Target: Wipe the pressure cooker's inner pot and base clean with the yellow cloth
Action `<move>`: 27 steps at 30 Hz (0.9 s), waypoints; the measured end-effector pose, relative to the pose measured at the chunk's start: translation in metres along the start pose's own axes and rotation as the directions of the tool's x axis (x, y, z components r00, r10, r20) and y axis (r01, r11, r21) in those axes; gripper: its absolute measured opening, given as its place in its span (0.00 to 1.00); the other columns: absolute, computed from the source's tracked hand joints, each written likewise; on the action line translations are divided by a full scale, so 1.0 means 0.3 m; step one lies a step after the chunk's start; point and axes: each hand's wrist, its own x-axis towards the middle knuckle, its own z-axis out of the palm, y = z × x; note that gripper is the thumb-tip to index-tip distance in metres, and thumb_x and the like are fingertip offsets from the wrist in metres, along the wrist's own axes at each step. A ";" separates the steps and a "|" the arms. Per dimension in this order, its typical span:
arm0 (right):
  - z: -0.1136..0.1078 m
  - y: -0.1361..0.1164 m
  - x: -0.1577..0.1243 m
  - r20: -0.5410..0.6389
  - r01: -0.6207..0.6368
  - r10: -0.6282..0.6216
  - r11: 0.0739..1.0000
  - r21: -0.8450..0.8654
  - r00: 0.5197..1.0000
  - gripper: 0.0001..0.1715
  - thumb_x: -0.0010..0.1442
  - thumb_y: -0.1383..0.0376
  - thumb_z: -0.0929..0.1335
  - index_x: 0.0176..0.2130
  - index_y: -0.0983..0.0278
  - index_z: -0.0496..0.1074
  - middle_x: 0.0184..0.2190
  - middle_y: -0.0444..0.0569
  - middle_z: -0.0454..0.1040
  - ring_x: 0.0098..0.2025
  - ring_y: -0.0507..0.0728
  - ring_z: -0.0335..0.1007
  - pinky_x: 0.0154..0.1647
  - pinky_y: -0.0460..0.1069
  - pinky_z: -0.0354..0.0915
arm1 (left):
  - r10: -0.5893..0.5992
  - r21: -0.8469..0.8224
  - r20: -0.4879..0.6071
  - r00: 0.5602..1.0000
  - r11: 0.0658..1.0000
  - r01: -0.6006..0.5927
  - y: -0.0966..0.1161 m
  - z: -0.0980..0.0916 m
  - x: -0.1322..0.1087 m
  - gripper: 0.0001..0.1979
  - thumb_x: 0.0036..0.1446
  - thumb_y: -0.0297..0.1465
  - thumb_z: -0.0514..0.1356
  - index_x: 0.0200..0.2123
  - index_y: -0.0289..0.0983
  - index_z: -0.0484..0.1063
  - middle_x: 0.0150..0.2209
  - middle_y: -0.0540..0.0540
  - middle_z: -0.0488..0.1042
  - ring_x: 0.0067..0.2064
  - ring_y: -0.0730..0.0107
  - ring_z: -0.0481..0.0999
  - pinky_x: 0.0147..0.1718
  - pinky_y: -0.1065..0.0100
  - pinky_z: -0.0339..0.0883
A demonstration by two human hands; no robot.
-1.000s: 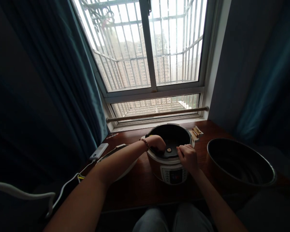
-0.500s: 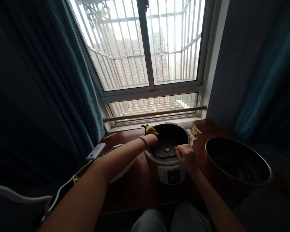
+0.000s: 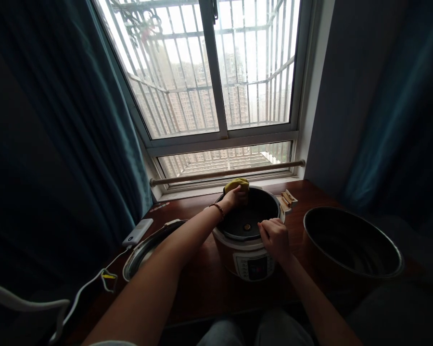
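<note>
Head view: 2 bare hands at an open cooker, 1 with a yellow cloth.
The left hand (image 3: 238, 196), a bracelet (image 3: 217, 207) at its wrist, grips the bunched yellow cloth (image 3: 237, 183), which shows just beyond its knuckles at the far rim of the cooker (image 3: 225, 254). The right hand (image 3: 275, 235) is closed on the cooker's rim, nearer the body than the left; in this dim light its fingertips seem to curl inward, though they are hard to make out. Right of the right hand, apart from it, a wide dark pot (image 3: 346, 230) stands on the tabletop (image 3: 198, 298). Left of the left hand lie a round lid (image 3: 139, 252), partly behind the forearm, and a white device (image 3: 137, 232).
</note>
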 end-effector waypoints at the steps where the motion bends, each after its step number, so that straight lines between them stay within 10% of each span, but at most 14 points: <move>1: 0.000 0.000 0.000 -0.004 0.002 -0.002 1.000 0.002 1.000 0.19 0.62 0.67 0.59 0.20 0.62 0.55 0.19 0.44 0.59 0.26 0.52 0.56 0.34 0.50 0.52 | 0.035 -0.043 0.025 0.999 0.999 -0.034 -0.003 0.004 -0.008 0.06 0.50 0.28 0.60 0.35 0.41 0.72 0.38 0.47 0.72 0.43 0.65 0.68 0.44 0.60 0.62; 8: -0.003 -0.005 0.002 -0.016 0.003 -0.003 1.000 0.010 1.000 0.18 0.61 0.67 0.59 0.20 0.62 0.57 0.19 0.44 0.60 0.26 0.53 0.56 0.34 0.49 0.52 | 0.099 -0.312 0.167 0.981 0.949 -0.043 -0.016 0.024 -0.106 0.05 0.43 0.21 0.59 0.22 0.36 0.71 0.36 0.42 0.73 0.45 0.57 0.66 0.46 0.57 0.53; 16: -0.005 -0.007 0.000 -0.005 0.010 -0.010 1.000 0.006 1.000 0.18 0.61 0.68 0.59 0.20 0.62 0.56 0.19 0.44 0.61 0.26 0.53 0.57 0.34 0.49 0.52 | -0.196 -0.409 0.140 0.971 0.881 0.237 -0.065 -0.039 -0.140 0.16 0.56 0.22 0.48 0.47 0.33 0.64 0.45 0.36 0.65 0.41 0.63 0.67 0.39 0.63 0.61; 27: -0.004 -0.006 -0.003 -0.029 0.004 -0.005 1.000 -0.013 1.000 0.18 0.61 0.67 0.60 0.20 0.62 0.57 0.19 0.44 0.61 0.26 0.53 0.57 0.34 0.49 0.52 | -0.307 -0.601 0.093 0.947 0.741 0.299 -0.097 -0.126 -0.150 0.10 0.53 0.26 0.50 0.36 0.34 0.70 0.35 0.42 0.72 0.41 0.62 0.69 0.39 0.63 0.63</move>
